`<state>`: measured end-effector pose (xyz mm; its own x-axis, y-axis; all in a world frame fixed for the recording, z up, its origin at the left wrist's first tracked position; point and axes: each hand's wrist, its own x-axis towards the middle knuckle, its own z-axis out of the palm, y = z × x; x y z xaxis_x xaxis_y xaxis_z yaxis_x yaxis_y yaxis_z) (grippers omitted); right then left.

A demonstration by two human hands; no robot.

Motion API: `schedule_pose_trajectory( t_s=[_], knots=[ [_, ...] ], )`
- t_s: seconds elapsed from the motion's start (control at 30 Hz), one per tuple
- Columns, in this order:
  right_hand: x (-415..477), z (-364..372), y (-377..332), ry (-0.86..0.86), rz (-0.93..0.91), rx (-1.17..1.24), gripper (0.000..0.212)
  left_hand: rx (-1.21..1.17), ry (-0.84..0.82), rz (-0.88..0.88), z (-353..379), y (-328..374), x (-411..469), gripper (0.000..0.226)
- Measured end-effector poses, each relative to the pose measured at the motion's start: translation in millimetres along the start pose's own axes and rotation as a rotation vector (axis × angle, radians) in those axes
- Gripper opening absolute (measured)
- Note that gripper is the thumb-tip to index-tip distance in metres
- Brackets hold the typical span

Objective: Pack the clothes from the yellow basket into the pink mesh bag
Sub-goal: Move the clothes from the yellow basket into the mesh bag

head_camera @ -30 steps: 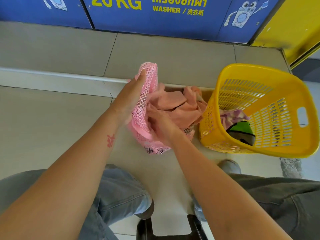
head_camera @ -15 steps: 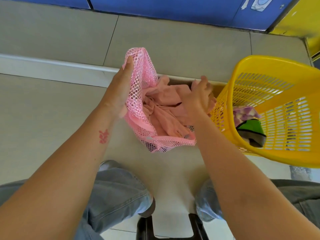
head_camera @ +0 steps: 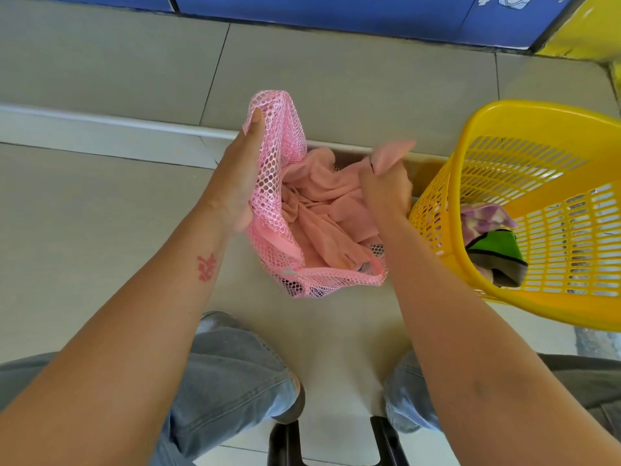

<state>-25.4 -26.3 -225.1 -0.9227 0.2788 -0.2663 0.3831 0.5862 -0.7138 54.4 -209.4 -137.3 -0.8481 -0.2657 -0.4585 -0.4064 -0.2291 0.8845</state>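
Observation:
A pink mesh bag [head_camera: 285, 156] stands open on the tiled floor between my knees. My left hand [head_camera: 240, 176] grips its left rim and holds it up. A peach-pink garment [head_camera: 322, 210] lies bunched inside the bag. My right hand [head_camera: 386, 186] is closed on an end of this garment, which sticks up above my fist at the bag's right side. The yellow basket [head_camera: 524, 122] stands just to the right, touching the bag. Inside it lie a purple-patterned cloth [head_camera: 484, 220] and a green and dark garment [head_camera: 497, 253].
A raised tiled step [head_camera: 100, 129] runs across behind the bag, with blue washer fronts [head_camera: 336, 11] above it. My jeans-clad knees and grey shoes [head_camera: 215, 322] frame the floor. Black stool legs [head_camera: 285, 442] show at the bottom edge.
My right hand came up out of the bag, moved to its right side and closed on an end of the peach-pink garment. My left hand kept holding the rim.

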Motion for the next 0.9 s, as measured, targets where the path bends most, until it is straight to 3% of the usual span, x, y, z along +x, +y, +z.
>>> schedule_pose_trajectory(
  t_s=[0.13,0.2,0.23,0.33,0.43,0.57,0.67,0.77,0.83,0.9],
  knots=[
    [-52.3,-14.9,-20.5,0.023,-0.616,-0.106,0.050,0.002,0.001,-0.046,1.1,5.3,-3.9,0.070],
    [-79.6,-12.2,-17.9,-0.082,-0.860,-0.134,0.039,-0.015,-0.019,-0.044,1.9,7.8,-8.1,0.066],
    [-89.7,-7.0,-16.1,-0.189,-0.897,-0.121,0.032,-0.005,-0.029,-0.037,2.4,9.0,-10.3,0.065],
    [-98.6,18.4,-5.6,-0.576,-0.853,-0.321,0.015,0.025,-0.076,-0.019,3.5,11.5,-16.4,0.066],
    [-92.1,32.7,-3.2,-0.903,-0.694,-0.593,0.029,0.016,-0.133,-0.003,-1.8,11.4,-21.0,0.067],
    [-89.2,27.9,-14.9,-1.035,-0.556,-0.540,0.044,-0.010,-0.108,0.000,-14.0,11.9,-23.3,0.064],
    [-82.1,9.6,-24.5,-0.863,-0.559,-0.212,0.032,-0.029,-0.077,0.009,-18.8,12.1,-19.5,0.064],
    [-61.3,-7.1,-22.2,-0.335,-0.484,0.061,0.028,-0.014,-0.079,-0.007,-18.2,10.8,-13.2,0.066],
    [-38.8,-4.3,-13.3,-0.182,-0.331,0.022,0.068,-0.015,-0.094,-0.017,-17.0,9.2,-10.1,0.068],
    [-19.2,6.1,-2.4,-0.270,-0.153,-0.176,0.109,-0.011,-0.100,-0.017,-15.2,7.5,-7.7,0.069]
  ],
)
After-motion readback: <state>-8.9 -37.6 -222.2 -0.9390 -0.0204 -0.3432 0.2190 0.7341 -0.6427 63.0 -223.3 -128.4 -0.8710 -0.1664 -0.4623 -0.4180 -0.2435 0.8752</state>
